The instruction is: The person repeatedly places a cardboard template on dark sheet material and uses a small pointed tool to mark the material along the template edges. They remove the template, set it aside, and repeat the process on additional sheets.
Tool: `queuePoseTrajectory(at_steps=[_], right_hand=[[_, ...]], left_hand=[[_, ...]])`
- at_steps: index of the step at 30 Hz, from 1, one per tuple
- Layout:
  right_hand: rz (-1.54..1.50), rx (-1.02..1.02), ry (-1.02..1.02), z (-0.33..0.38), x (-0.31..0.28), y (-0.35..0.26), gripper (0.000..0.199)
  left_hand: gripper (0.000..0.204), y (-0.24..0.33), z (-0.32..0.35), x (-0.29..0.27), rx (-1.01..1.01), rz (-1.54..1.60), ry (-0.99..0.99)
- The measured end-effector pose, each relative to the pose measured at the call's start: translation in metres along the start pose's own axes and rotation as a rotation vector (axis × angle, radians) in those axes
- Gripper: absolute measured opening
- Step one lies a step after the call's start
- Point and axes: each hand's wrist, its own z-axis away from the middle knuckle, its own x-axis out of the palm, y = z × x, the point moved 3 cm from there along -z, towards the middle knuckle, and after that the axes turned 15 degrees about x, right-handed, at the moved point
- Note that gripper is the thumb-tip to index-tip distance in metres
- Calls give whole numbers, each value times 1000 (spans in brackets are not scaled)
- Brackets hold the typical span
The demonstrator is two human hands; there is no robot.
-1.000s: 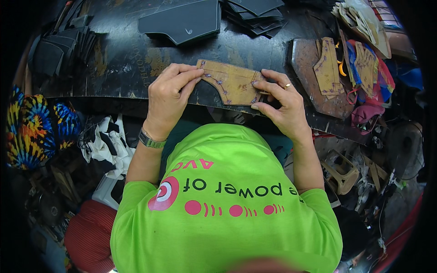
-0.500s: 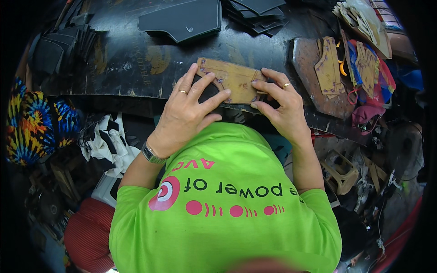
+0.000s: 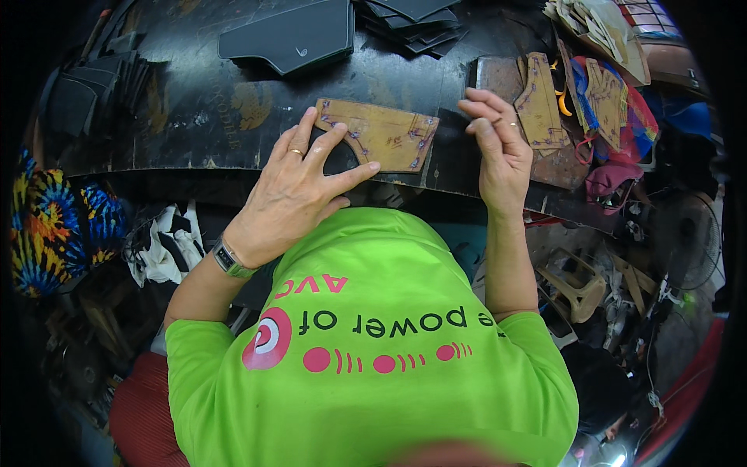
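Observation:
A tan, flat template (image 3: 397,140) with a curved cutout and small purple marks lies near the front edge of the dark table. My left hand (image 3: 299,175) rests on its left end with fingers spread, pressing it down. Whether a dark piece lies under the template, I cannot tell. Raised to the right of the template and apart from it, my right hand (image 3: 502,152) has loosely bent fingers with gaps between them. Nothing shows in it.
Black cut panels (image 3: 288,39) lie stacked at the back, with more dark pieces (image 3: 93,93) at the far left. On the right, other tan templates (image 3: 541,101) lie on a brown board (image 3: 498,74), beside an orange-handled tool (image 3: 562,101) and a stack of papers (image 3: 599,31).
My right hand has let go of the template's right end and lifted away to the right. My left hand stays on the template.

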Motion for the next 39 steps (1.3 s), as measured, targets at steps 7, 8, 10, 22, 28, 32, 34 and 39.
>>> queuePoseTrajectory(at_steps=[7, 8, 10, 22, 28, 32, 34, 39], right_hand=[[-139, 202, -40, 10, -2, 6, 29], [-155, 170, -56, 10, 0, 6, 25], [-185, 133, -72, 10, 5, 9, 20], [91, 122, -91, 8, 19, 13, 14], [484, -214, -58, 9, 31, 0, 16], [514, -180, -56, 6, 34, 0, 25], [527, -191, -12, 8, 37, 2, 26], [474, -215, 26, 13, 35, 10, 14]], left_hand=[[63, 0, -2, 1, -10, 12, -4], [62, 0, -2, 1, -12, 17, 3], [62, 0, -2, 2, -11, 16, 7], [74, -3, 4, 7, 13, -42, 32], [64, -4, 5, 7, 32, -39, 36], [61, -3, 3, 6, 27, -33, 37], [60, -2, 1, 7, 14, -37, 28], [58, 1, -2, 10, -1, -64, 31]])
